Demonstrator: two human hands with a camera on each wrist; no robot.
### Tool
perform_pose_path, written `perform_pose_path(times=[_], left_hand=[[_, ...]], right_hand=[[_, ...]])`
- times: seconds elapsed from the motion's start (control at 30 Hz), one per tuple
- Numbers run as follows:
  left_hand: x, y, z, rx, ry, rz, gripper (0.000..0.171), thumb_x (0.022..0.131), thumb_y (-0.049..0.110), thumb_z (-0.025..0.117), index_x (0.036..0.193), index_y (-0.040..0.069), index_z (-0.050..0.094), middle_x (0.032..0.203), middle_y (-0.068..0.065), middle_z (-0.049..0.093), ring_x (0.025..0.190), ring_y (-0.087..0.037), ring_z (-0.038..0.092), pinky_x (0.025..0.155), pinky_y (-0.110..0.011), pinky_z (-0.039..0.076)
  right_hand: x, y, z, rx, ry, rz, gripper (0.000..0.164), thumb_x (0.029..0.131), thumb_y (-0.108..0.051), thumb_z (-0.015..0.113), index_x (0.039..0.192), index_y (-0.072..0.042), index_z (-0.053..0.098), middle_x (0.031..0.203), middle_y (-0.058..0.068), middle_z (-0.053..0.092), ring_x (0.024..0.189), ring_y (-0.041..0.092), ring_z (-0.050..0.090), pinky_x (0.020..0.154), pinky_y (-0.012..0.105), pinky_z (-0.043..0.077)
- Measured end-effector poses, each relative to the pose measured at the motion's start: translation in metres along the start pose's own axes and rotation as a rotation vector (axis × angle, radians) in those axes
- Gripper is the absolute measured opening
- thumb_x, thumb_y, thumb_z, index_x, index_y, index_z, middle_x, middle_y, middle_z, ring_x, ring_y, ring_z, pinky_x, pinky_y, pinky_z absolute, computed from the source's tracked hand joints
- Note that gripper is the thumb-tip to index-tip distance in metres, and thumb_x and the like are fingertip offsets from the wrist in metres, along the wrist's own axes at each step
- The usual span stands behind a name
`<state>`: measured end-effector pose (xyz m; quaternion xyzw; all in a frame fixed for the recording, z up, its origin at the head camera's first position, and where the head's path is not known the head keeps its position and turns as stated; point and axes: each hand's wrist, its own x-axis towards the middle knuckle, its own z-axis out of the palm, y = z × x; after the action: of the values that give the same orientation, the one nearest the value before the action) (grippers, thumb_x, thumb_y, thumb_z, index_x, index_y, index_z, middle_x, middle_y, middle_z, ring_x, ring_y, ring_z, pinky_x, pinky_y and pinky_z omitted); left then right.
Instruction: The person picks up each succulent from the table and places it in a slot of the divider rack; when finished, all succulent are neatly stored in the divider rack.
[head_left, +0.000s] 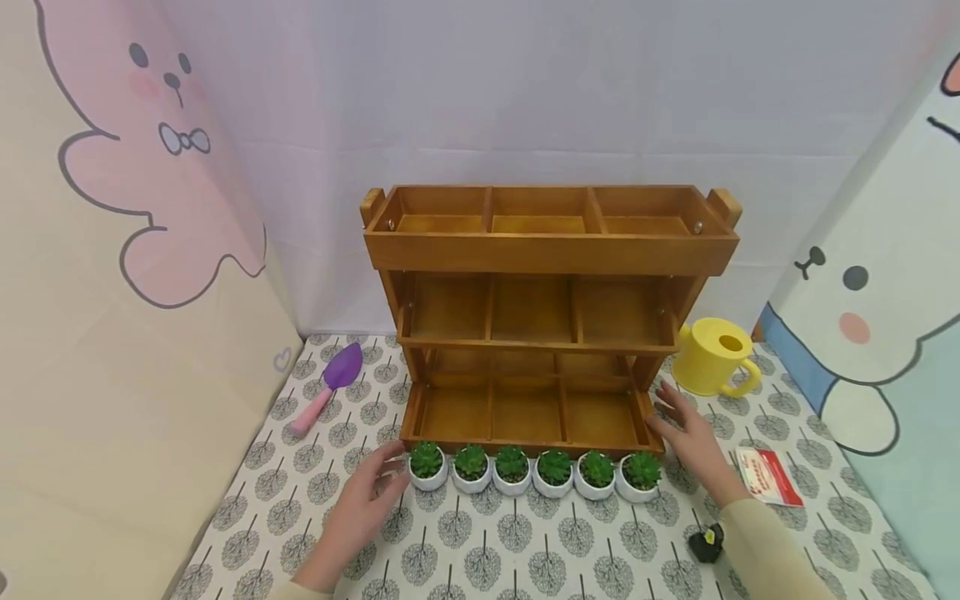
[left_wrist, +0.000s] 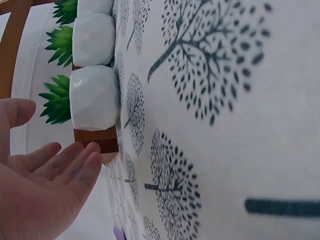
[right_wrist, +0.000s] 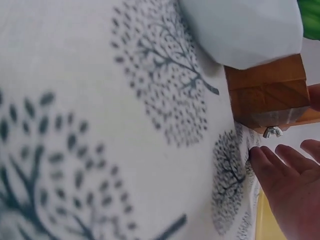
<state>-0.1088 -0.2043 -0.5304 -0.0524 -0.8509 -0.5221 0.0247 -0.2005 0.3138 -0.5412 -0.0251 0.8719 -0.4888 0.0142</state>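
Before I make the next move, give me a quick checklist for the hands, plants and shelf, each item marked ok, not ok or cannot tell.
1. Left hand free: ok; it holds nothing, beside the leftmost pot.
2. Right hand free: ok; it holds nothing, near the shelf's right end.
3. Six potted plants upright: ok; lined up in front of the wooden shelf.
4. Wing nut tight: cannot tell; it is visible at the shelf's right end, but tightness doesn't show.
5. Ample room around the right hand: not ok, I'd judge; the yellow watering can stands close behind it.
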Motion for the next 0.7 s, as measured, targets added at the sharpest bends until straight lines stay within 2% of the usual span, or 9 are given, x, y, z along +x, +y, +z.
perform_pose_path(times=[0.3, 0.57, 0.7], left_hand=[[0.001, 0.001, 0.012, 0.028, 0.004, -0.031, 0.058, 0.096, 0.016, 0.076, 0.149, 0.006, 0.054, 0.143, -0.010, 0.061, 0.124, -0.030, 0.063, 0.106, -0.049, 0.050], [0.004, -0.002, 0.017, 0.061, 0.027, -0.024, 0.062, 0.091, 0.019, 0.083, 0.146, 0.006, 0.057, 0.133, -0.007, 0.066, 0.121, -0.029, 0.063, 0.105, -0.048, 0.051], [0.005, -0.004, 0.019, 0.062, 0.025, -0.013, 0.064, 0.089, 0.019, 0.085, 0.145, 0.006, 0.057, 0.135, -0.007, 0.065, 0.122, -0.028, 0.062, 0.105, -0.047, 0.051]], right_hand=[[-0.001, 0.000, 0.006, 0.073, 0.002, -0.006, 0.073, 0.109, -0.023, 0.059, 0.165, 0.000, 0.019, 0.165, 0.028, 0.027, 0.145, 0.051, 0.037, 0.113, 0.059, 0.038], [-0.005, 0.003, 0.013, 0.102, -0.001, 0.055, 0.073, 0.108, -0.029, 0.059, 0.166, -0.005, 0.021, 0.167, 0.022, 0.027, 0.147, 0.047, 0.036, 0.115, 0.059, 0.036], [-0.008, 0.004, 0.015, 0.118, 0.000, 0.063, 0.074, 0.108, -0.034, 0.060, 0.167, -0.011, 0.022, 0.168, 0.021, 0.027, 0.148, 0.046, 0.034, 0.118, 0.060, 0.032]])
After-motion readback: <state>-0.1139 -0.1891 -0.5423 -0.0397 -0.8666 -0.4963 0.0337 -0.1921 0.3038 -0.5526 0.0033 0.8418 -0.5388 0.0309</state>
